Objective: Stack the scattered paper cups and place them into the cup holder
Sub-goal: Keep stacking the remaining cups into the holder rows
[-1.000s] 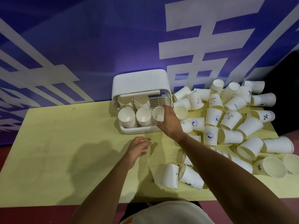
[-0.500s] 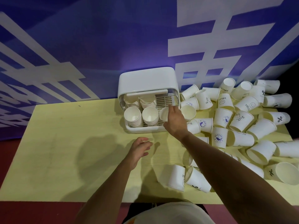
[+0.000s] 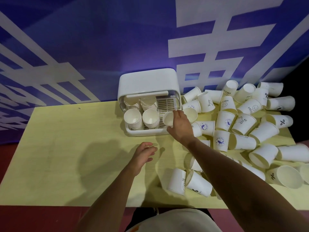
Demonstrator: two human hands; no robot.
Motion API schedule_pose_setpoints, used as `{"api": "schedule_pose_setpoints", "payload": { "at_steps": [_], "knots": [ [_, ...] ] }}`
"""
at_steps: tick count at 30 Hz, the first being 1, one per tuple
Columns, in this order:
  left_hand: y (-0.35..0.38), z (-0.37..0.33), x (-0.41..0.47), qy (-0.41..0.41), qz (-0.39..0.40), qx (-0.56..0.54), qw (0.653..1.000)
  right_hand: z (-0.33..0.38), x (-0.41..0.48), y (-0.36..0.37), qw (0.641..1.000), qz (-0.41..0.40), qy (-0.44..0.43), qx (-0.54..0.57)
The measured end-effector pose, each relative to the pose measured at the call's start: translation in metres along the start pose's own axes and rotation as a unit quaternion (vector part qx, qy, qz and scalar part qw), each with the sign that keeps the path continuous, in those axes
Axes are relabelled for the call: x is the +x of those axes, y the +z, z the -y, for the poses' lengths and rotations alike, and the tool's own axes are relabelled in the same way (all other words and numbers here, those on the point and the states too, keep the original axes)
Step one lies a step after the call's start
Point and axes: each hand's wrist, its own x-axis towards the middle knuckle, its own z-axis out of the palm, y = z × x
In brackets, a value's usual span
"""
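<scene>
A white cup holder [image 3: 147, 133] with a raised lid stands at the table's back edge. Two stacks of white paper cups [image 3: 141, 118] fill its left and middle slots. My right hand [image 3: 181, 126] grips a single paper cup [image 3: 168, 118], tilted with its mouth to the left, over the holder's empty right slot. My left hand [image 3: 144, 155] hovers over the table in front of the holder, fingers loosely curled, holding nothing. Many scattered paper cups [image 3: 242, 121] lie to the right, most on their sides.
The yellow table [image 3: 66, 156] backs onto a blue banner wall [image 3: 83, 47]. Two cups [image 3: 189, 182] lie near the front edge under my right forearm. A dark gap opens at the far right behind the cup pile.
My right hand has kept the cup over the holder's right slot, shifting only slightly. The left hand has stayed in place. The camera has drifted a little.
</scene>
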Motion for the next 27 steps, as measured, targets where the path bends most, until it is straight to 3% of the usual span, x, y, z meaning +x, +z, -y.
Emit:
{"api": "schedule_pose_setpoints", "payload": {
  "at_steps": [7, 18, 27],
  "knots": [
    [0.031, 0.004, -0.009, 0.006, 0.032, 0.029, 0.999, -0.025, -0.023, -0.019, 1.000, -0.021, 0.002, 0.014],
    [0.070, 0.022, -0.025, -0.010, 0.111, 0.171, 0.979, -0.082, -0.072, -0.037, 0.999, 0.005, 0.037, -0.014],
    [0.097, 0.032, -0.026, 0.009, 0.091, 0.282, 0.955, -0.098, -0.101, -0.035, 0.999, 0.036, 0.034, -0.020]
  ]
}}
